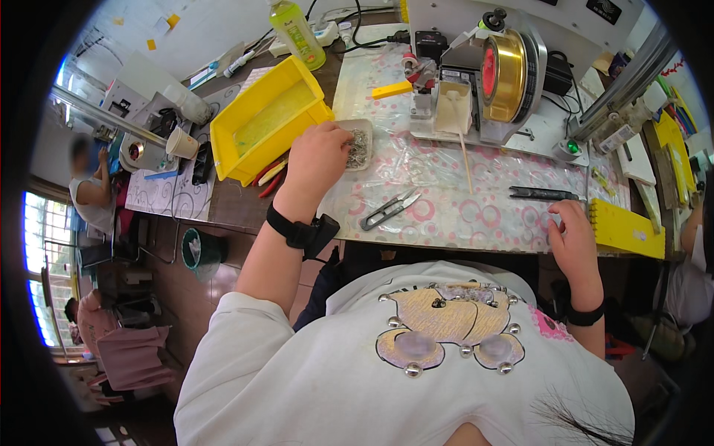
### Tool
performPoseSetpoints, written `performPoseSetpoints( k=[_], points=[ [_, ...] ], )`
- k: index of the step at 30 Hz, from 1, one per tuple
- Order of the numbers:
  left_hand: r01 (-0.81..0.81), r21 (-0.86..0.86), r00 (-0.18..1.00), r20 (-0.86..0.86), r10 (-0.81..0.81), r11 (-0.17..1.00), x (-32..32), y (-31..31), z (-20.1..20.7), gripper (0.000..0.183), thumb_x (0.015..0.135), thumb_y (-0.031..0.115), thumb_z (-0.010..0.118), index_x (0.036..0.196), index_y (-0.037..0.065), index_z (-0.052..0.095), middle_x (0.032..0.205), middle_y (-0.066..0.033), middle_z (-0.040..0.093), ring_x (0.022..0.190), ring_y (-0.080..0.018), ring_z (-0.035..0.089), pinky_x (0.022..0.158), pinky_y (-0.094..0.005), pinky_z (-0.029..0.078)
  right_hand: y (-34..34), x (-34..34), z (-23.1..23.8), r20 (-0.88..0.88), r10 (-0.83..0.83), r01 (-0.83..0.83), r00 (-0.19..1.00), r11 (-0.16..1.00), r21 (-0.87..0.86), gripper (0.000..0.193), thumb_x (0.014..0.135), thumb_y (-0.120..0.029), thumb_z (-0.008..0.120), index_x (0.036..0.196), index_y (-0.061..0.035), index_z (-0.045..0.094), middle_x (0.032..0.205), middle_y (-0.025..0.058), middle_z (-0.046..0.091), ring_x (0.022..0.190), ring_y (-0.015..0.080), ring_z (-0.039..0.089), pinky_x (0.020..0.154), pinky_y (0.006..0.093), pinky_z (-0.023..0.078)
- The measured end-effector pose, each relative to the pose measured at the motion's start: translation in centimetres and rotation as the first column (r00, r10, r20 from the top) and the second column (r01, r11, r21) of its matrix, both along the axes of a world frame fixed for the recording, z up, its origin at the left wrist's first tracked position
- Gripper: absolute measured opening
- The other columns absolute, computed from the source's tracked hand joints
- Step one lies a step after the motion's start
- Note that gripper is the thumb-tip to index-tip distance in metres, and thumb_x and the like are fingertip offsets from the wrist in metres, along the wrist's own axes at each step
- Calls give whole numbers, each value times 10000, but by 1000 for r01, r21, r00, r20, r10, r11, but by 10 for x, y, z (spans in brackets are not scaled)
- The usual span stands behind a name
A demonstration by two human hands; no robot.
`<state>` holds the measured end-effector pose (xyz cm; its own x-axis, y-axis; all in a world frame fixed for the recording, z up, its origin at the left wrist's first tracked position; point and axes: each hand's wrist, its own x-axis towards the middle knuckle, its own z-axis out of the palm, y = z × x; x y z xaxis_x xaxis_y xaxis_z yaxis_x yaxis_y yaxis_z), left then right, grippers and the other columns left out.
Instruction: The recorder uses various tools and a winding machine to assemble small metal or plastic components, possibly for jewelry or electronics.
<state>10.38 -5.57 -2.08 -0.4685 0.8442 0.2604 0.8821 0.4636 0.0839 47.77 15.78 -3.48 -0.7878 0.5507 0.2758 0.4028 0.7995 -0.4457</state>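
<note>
Left hand: It reaches over the small clear box. The fingers are bent close together, with the tips at the box. I cannot tell if they pinch anything.
Little shiny bits: They sit in a pile inside the clear box, just right of the yellow tub.
Right hand: It is at the front edge of the table. It is loosely half open, with a gap between finger and thumb. I cannot tell if anything is under it.
Black tool: It lies just past the right fingertips.
Snips: The small grey snips lie on the pink-dotted cover, between the hands.
Yellow notebook: It lies just right of the right hand.
Gold roll: It stands on the machine at the back.
</note>
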Motion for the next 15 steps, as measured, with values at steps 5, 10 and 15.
performPoseSetpoints(
  k=[5, 10, 15],
  points=[
    [-16, -1, 998, 65, 16, 1000, 0, 2, 3, 155, 772, 137, 604, 892, 89, 689, 940, -116, 645, 891, -325, 603, 787, -418, 488, -3, 5, 2, -5, -13, 13, 1000, 1000, -21, 185, 786, -11, 581, 967, -2, 544, 935, 119, 552, 674, 248, 509, 607, 313, 432],
    [3, 0, 994, 107, -3, 1000, -8, 2, 1, 122, 790, 164, 593, 829, 91, 682, 864, -101, 654, 813, -310, 625, 724, -422, 503, -2, 6, 6, 32, -69, 72, 997, 992, -107, 203, 781, -84, 611, 971, -14, 589, 966, 171, 582, 922, 369, 560, 811, 398, 456],
    [-6, -38, 992, 129, 11, 999, -15, 4, 2, 122, 813, 163, 575, 842, 84, 663, 861, -118, 644, 819, -322, 620, 720, -424, 498, 2, 6, 5, 1, -59, 59, 998, 996, -71, 220, 776, -41, 598, 992, -12, 564, 949, 136, 571, 778, 292, 525, 703, 350, 434]
  ],
)
